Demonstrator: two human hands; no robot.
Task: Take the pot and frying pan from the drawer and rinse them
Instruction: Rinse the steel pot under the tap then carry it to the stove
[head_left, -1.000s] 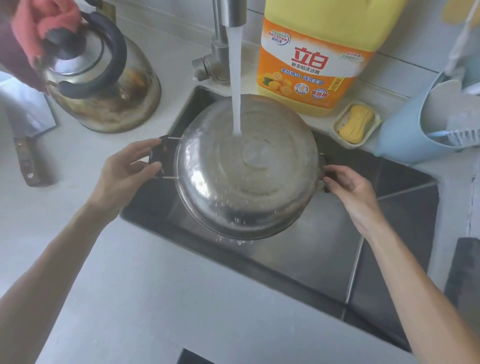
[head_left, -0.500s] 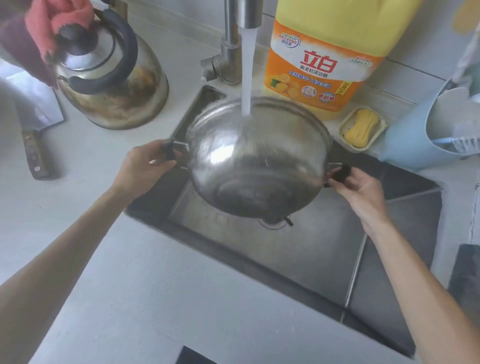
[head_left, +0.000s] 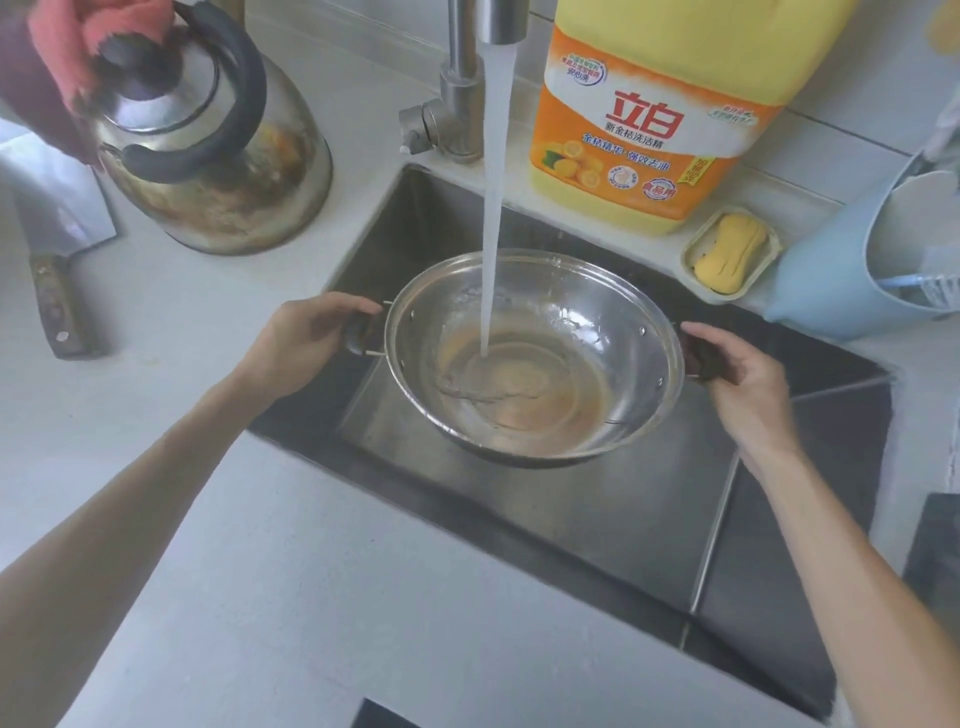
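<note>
**Pot under the tap, frying pan yet to come**

The pot (head_left: 535, 358) sits mouth-up at frame centre over the sink (head_left: 649, 519), the water stream (head_left: 493, 208) hitting its inside. The left hand (head_left: 306, 343) and right hand (head_left: 737, 374) each have fingers curled shut around a dark side handle. By my judgement the pot's rinse is underway; no frying pan is in view, so that half remains.

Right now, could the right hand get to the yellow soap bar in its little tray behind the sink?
Probably yes, once freed. The right hand grips a handle of the steel pot under the running water, so it must let go first. The yellow soap bar lies uncovered just beyond it, nothing between.
</note>
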